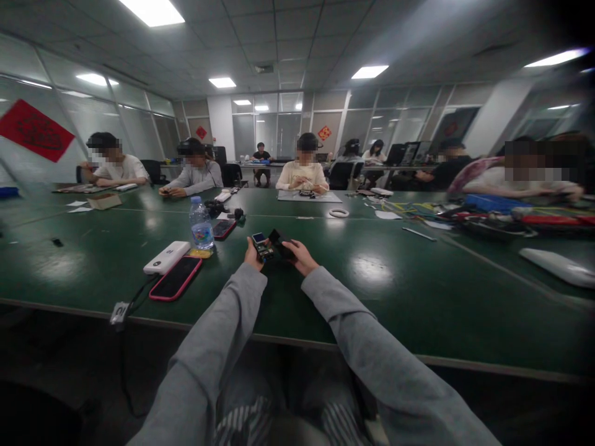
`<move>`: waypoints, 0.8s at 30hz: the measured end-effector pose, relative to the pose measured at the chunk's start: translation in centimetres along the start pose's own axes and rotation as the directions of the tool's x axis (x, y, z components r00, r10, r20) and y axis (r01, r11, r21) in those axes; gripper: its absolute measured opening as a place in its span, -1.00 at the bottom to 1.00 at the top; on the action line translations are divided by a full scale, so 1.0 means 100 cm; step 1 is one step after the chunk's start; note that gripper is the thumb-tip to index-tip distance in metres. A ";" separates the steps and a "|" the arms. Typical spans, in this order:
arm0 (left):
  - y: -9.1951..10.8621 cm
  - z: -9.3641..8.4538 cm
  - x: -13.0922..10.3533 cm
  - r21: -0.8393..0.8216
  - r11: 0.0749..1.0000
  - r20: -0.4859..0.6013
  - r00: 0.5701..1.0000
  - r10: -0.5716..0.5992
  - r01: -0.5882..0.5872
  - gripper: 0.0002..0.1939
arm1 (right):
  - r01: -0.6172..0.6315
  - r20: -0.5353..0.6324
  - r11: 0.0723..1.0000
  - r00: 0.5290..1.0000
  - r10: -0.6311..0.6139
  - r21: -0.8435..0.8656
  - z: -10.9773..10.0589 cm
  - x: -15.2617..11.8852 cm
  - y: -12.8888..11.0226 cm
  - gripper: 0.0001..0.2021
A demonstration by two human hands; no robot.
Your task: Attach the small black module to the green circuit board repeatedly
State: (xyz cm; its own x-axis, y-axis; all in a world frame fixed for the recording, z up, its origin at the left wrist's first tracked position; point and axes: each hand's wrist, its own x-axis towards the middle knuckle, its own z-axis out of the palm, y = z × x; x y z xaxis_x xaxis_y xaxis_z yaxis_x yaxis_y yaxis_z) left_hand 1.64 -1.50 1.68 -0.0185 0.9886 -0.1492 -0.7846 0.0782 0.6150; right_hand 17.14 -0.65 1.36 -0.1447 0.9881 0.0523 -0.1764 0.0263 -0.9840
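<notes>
Above the green table my left hand [253, 256] is closed on a small circuit board device [263, 248] with a little screen at its top. Beside it my right hand [301, 256] grips a black case part [280, 243], tilted, its edge close to the device. Whether the two pieces touch is too small to tell. Both hands are near the middle of the view, over the near part of the table.
To the left lie a red-edged phone [176, 278], a white power bank [167, 257] with a cable, and a water bottle [201, 224]. A white ring [338, 213] lies farther back. Cables and a blue tray [497, 204] are at right. Several people sit around.
</notes>
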 end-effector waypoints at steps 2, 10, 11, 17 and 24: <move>0.000 -0.001 0.000 -0.016 0.999 -0.018 0.999 0.030 -0.030 -0.35 | 0.058 -0.105 0.988 0.992 -0.073 -0.140 -0.006 0.006 0.006 -0.56; 0.002 -0.002 -0.001 -0.042 0.998 -0.046 0.998 0.051 -0.053 -0.36 | 0.071 -0.224 0.809 0.943 -0.245 -0.583 -0.027 0.015 0.022 -0.59; 0.003 -0.002 -0.001 -0.050 0.997 -0.057 0.997 0.052 -0.055 -0.36 | 0.098 -0.215 0.798 0.937 -0.275 -0.595 -0.028 0.015 0.022 -0.60; 0.004 -0.005 -0.001 -0.095 0.994 -0.044 0.998 0.047 -0.051 -0.38 | 0.136 -0.199 0.733 0.915 -0.351 -0.666 -0.031 0.011 0.019 -0.61; 0.005 -0.008 -0.001 -0.097 0.994 -0.015 0.998 0.054 -0.056 -0.37 | 0.191 -0.044 0.500 0.906 -0.420 -0.845 -0.031 -0.004 0.012 -0.40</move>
State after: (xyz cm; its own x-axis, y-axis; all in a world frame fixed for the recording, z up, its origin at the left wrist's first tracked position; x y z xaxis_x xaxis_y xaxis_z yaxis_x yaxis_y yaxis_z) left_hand 0.78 -1.64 1.36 -0.0705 0.9894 -0.1272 -0.8388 0.0103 0.5444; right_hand 19.98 -0.53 -0.33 -0.0141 0.8911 0.4535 0.7065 0.3299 -0.6261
